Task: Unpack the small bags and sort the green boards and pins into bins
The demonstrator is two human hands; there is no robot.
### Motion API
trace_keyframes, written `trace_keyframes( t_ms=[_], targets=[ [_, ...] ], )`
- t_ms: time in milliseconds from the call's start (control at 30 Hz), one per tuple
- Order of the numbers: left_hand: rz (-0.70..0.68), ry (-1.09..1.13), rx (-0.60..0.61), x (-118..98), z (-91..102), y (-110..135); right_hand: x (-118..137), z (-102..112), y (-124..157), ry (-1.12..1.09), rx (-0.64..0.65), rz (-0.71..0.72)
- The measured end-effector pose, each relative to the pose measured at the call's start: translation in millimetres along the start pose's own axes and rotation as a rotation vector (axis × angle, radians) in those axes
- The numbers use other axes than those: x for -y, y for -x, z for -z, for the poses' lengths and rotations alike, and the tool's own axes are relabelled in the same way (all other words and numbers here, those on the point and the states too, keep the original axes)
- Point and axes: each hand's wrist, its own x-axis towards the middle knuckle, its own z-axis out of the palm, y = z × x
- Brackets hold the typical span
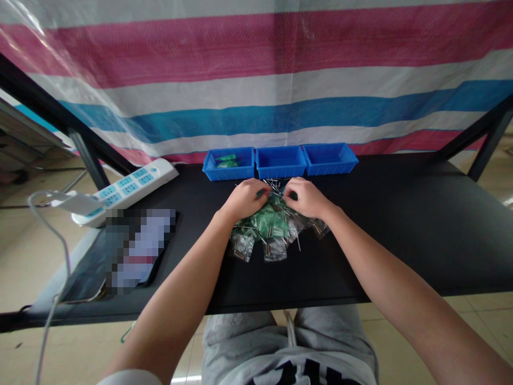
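A pile of small clear and green plastic bags (272, 220) lies on the black table, mixed with thin metal pins or screws (273, 184) at its far edge. My left hand (247, 197) is at the pile's far left side, its fingers curled together. Across from it, my right hand (305, 197) is at the far right side with thumb and fingers pinched. Whatever either hand may hold is hidden by the fingers. Clear bags with brownish pieces (274, 249) lie at the pile's near edge.
Behind the pile stand three blue bins in a row: the left bin (229, 174) holds green bags, beside a middle bin (280, 170) and a right bin (332, 167). A white power strip (128, 187) and a phone (150, 248) lie on the left.
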Motion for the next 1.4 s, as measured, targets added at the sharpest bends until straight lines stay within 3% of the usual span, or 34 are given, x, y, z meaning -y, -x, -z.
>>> trace_keyframes(
  t_ms=[333,633,867,1200,1400],
  targets=[
    [0.013,0.018,-0.043,-3,1.5,1,13,7,-1,-0.155,-0.136,-0.016],
    [0.029,0.118,-0.027,-13,5.3,-1,17,6,-1,-0.441,-0.411,-0.3],
    [0.122,0.283,-0.022,-22,6.7,-3,15,2,-5,-0.699,-0.462,-0.425],
    [0.274,0.332,-0.248,-17,3.8,-4,16,9,-6,-0.837,-0.324,-0.419],
    [0.15,0.261,-0.4,-18,3.3,-3,16,13,-4,-0.955,-0.103,-0.436]
  ],
)
